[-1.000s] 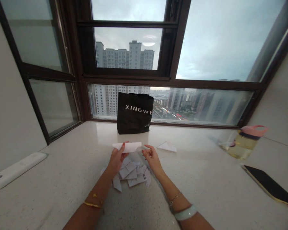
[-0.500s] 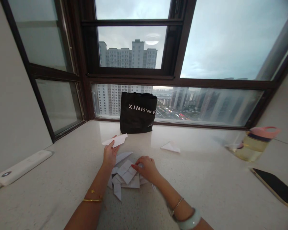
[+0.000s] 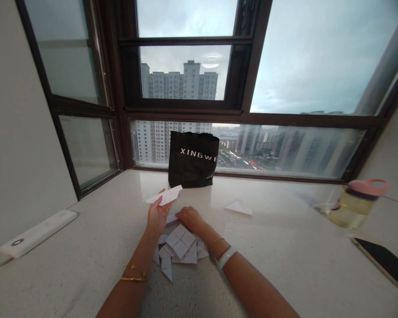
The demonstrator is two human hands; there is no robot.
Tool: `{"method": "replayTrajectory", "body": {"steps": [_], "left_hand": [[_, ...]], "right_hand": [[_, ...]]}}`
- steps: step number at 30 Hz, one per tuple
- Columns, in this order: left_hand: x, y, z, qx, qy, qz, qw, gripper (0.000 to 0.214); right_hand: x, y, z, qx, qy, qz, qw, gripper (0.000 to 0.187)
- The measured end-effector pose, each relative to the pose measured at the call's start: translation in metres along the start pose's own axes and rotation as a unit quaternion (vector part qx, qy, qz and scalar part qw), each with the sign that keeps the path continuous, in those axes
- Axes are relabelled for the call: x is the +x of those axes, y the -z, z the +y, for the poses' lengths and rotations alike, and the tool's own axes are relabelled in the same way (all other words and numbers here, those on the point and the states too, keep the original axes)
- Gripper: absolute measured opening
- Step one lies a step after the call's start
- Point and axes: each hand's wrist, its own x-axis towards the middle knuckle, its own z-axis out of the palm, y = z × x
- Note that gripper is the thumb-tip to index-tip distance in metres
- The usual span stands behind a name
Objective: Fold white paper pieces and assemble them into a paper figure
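Note:
My left hand [image 3: 158,215] is closed on a flat piece of folded white paper [image 3: 166,195], held up in front of the black bag. Below it lies a loose pile of folded paper pieces [image 3: 185,257], with a square folded piece [image 3: 180,241] with crossing creases on top. My right hand [image 3: 190,218] reaches over the back of this pile. Its fingers are closed at the end of another folded paper piece [image 3: 171,219], partly hidden behind my left hand. The right fingertips are partly covered from view.
A black bag [image 3: 193,161] stands against the window. One folded paper triangle [image 3: 239,207] lies apart on the right. Farther right are a bottle with a pink lid [image 3: 354,205] and a dark phone [image 3: 383,263]. A white power strip [image 3: 38,234] lies at the left wall.
My right hand has left the creased square and moved away from me to the paper piece at the pile's back. My left hand still holds its folded paper. The view has shifted slightly.

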Motion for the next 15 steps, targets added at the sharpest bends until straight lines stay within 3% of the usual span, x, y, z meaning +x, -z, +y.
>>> {"method": "replayTrajectory", "body": {"steps": [5,10,12,15], "left_hand": [[0.001,0.001,0.003,-0.027,-0.022,0.016,0.999,0.030],[0.002,0.003,0.000,-0.015,-0.019,0.016,1.000,0.025],[0.001,0.002,-0.007,0.016,0.009,0.007,1.000,0.027],[-0.005,0.000,-0.020,0.070,0.071,-0.036,0.994,0.028]], "right_hand": [[-0.019,0.007,0.020,0.050,-0.074,0.062,0.994,0.024],[-0.059,0.021,0.049,0.184,-0.127,0.116,0.968,0.033],[-0.073,0.024,0.052,0.348,-0.128,0.135,0.919,0.031],[-0.085,0.028,0.046,0.573,-0.141,0.156,0.792,0.032]]}}
